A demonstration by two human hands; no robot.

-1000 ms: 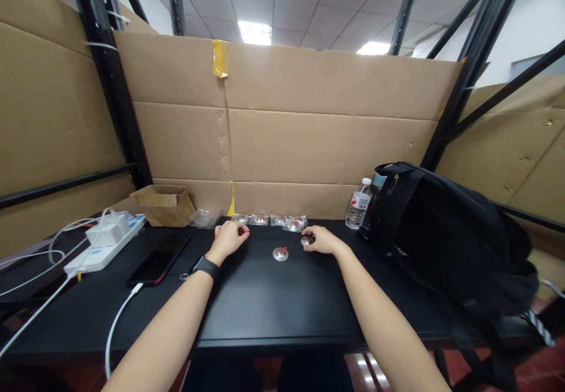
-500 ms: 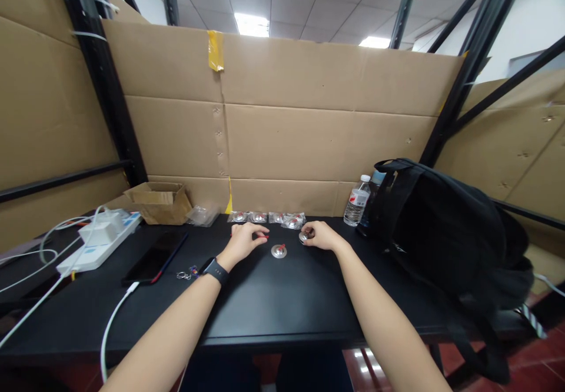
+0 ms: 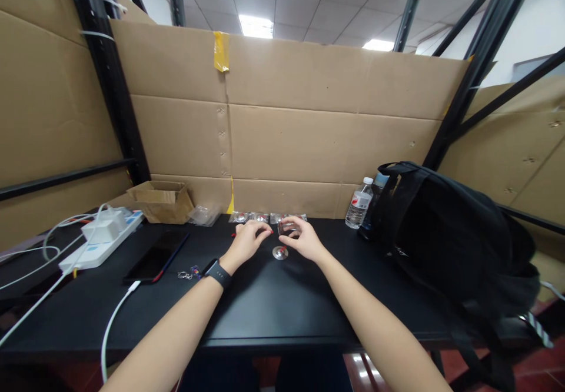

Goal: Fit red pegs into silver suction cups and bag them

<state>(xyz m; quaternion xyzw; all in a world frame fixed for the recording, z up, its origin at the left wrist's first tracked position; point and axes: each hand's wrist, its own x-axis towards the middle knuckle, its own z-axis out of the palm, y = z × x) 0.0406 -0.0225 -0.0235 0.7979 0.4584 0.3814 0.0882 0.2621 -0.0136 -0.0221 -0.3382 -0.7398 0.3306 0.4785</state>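
Observation:
My left hand, with a dark watch on its wrist, pinches a small red piece between thumb and forefinger. Facing it, my right hand curls its thumb and fingers round the rim of a small round metal disc, seen nearly edge-on and partly covered. Below the fingers, another shiny metal disc with a red part on top lies on the black table. Behind both hands sit several clear plastic packets with similar discs. Another bit of red shows beside my left hand.
To the left are a phone on a white cable, a keyring, a power strip, a small cardboard box and a plastic bag. A water bottle and a black backpack stand right. Cardboard walls enclose the table.
My right hand has moved left with the metal disc, from beside the disc on the table to above it, close to my left hand. My left hand has shifted slightly right.

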